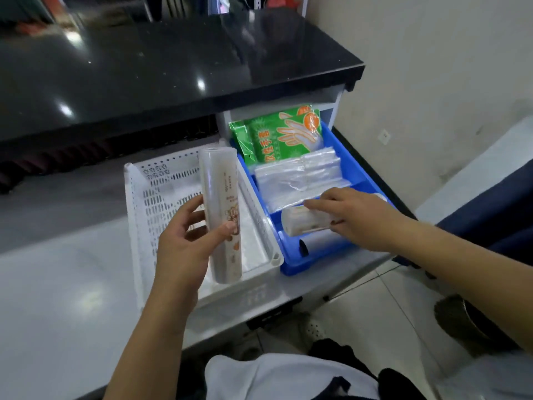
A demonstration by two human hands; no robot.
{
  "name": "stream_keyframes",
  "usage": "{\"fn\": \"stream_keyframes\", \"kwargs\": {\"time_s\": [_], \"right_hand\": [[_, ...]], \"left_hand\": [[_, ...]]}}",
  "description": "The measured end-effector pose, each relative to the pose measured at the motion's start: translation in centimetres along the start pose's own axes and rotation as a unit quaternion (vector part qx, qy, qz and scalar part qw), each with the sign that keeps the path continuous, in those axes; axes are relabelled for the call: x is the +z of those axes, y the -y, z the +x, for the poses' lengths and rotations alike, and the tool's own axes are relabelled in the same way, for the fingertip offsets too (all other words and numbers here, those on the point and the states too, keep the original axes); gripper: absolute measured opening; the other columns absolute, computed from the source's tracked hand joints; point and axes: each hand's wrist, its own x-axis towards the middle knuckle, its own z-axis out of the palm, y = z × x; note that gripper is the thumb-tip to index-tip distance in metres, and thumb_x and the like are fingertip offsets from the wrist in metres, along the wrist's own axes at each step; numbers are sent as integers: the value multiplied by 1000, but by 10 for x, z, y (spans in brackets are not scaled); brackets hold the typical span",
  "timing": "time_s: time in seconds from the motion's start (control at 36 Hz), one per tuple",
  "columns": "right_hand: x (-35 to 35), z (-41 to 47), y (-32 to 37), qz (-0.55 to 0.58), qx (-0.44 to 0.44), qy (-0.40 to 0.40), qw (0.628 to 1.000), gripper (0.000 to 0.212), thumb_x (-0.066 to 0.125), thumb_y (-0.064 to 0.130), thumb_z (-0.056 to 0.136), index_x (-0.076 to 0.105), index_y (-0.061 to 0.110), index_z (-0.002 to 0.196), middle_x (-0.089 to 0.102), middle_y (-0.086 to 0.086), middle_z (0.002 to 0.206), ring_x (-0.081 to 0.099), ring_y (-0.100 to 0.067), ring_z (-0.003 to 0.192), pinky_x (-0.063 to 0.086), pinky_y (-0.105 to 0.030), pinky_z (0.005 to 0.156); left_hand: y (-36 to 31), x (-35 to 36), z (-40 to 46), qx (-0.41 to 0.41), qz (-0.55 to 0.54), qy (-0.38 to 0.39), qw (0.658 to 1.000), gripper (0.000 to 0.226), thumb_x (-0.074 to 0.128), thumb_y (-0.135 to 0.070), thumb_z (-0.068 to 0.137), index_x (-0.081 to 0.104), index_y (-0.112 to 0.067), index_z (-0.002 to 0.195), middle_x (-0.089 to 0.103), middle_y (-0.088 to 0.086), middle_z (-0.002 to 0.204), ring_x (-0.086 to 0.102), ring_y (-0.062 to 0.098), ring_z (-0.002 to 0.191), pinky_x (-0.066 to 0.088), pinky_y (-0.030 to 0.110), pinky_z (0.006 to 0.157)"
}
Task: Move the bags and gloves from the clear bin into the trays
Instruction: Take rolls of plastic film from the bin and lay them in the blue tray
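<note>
Mid-sort: left hand (184,241) clamped on an upright roll of bags (220,209) over the white tray (138,197), right hand (352,217) fingers w/ loose, maybe pinching grip on a small clear box (300,220) in the blue tray (297,265) beside glove packs (285,134); next, roll needs laying down.

Green glove packs (284,134) in blue tray (291,262)

Place: home kitchen or utility corner | Signs: glossy black worktop (173,67), tiled floor (375,298), wall socket (383,136), blue tray (331,255) with household glove packs (285,134)
</note>
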Motion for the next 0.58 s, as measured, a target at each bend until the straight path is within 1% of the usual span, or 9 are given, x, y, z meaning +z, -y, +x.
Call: {"fn": "stream_keyframes", "kwargs": {"time_s": [0.03, 0.08, 0.19, 0.31, 0.36, 0.39, 0.44, 0.53, 0.58], "right_hand": [[5, 10, -6, -19, -22, 21, 999, 62, 56, 21, 94, 36, 39, 149, 49, 4, 138, 52, -23, 117, 40, -31, 78], [15, 25, -19, -42, -58, 59, 996, 60, 54, 23, 96, 34, 38, 150, 48, 3, 139, 50, -24, 118, 42, -34, 86], [32, 41, -43, -53, -100, 97, 989, 61, 53, 23, 96, 30, 38, 151, 48, 3, 138, 49, -23, 119, 45, -39, 95], [45, 49, -63, -54, -128, 80, 987, 66, 53, 16, 92, 31, 36, 151, 50, 1, 135, 52, -25, 115, 44, -40, 94], [50, 51, -71, -72, -134, 66, 986, 69, 52, 15, 91, 29, 37, 152, 50, 1, 133, 52, -25, 113, 43, -39, 92], [52, 51, -73, -75, -138, 60, 986, 69, 53, 16, 91, 28, 37, 152, 50, 1, 133, 51, -25, 113, 42, -38, 90], [57, 50, -76, -65, -147, 42, 986, 69, 54, 17, 90, 29, 36, 152, 50, 0, 130, 51, -25, 113, 38, -37, 88], [61, 50, -77, -50, -143, 18, 988, 69, 54, 15, 89, 31, 34, 151, 48, -2, 125, 51, -25, 110, 36, -38, 86], [62, 50, -77, -38, -133, 13, 990, 68, 55, 16, 89, 32, 34, 151, 46, -4, 123, 50, -26, 110, 37, -39, 87]], "left_hand": [[-1, 2, 1, 1, 0, -11, 1000, 53, 81, -25, 74, 62, -47, 118, 70, -20, 102, 68, 1, 88, 50, 29, 72], [-3, 7, 2, -3, -3, -33, 999, 52, 81, -21, 76, 62, -45, 119, 71, -19, 102, 69, 3, 89, 51, 29, 72], [-10, 19, 0, -7, 5, -65, 998, 52, 80, -19, 77, 63, -44, 119, 72, -17, 105, 69, 6, 93, 54, 34, 78], [-12, 34, -1, -19, 26, -77, 997, 57, 82, -23, 74, 62, -44, 124, 71, -17, 106, 68, 12, 102, 56, 40, 81], [-11, 44, -2, -24, 34, -80, 996, 64, 84, -31, 67, 61, -43, 125, 71, -17, 108, 68, 13, 104, 57, 43, 83], [-11, 49, -2, -25, 36, -82, 996, 69, 84, -37, 61, 61, -44, 126, 71, -17, 108, 68, 14, 104, 57, 43, 83], [-11, 59, -4, -22, 38, -89, 995, 77, 82, -47, 52, 61, -43, 126, 71, -17, 109, 69, 11, 103, 57, 38, 80], [-13, 74, -5, -16, 49, -101, 994, 81, 81, -50, 51, 60, -42, 129, 71, -17, 109, 70, 6, 98, 55, 32, 77], [-15, 81, -5, -13, 58, -105, 993, 76, 81, -48, 55, 61, -43, 128, 71, -17, 109, 70, 6, 98, 55, 31, 76]]}}
